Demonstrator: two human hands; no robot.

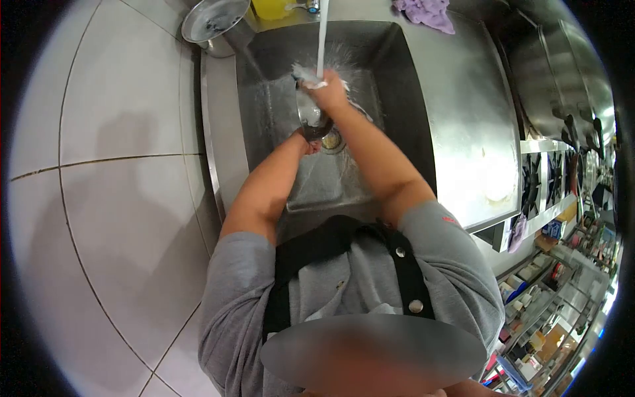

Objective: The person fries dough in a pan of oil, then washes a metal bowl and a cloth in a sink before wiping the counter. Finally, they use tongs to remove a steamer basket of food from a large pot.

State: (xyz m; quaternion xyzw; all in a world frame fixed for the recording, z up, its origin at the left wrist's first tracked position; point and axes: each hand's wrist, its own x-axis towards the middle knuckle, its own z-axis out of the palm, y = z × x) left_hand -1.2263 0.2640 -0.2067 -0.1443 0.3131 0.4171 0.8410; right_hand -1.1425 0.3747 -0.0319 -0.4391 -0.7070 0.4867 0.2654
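Observation:
Both my arms reach into a steel sink (390, 99). My left hand (305, 141) grips the lower end of a small shiny metal vessel (312, 116), perhaps a ladle bowl or cup, just above the drain (333, 141). My right hand (329, 92) is closed on a white cloth or scrubber (305, 75) pressed against the vessel's top. A stream of tap water (322, 36) falls onto the cloth and my right hand and splashes around them.
A steel pot (215, 23) stands at the sink's far left corner next to a yellow container (271, 8). A purple cloth (426, 13) lies on the steel counter (463, 119). Stove burners (532, 185) and stocked shelves (549, 298) are at right; tiled floor (119, 198) at left.

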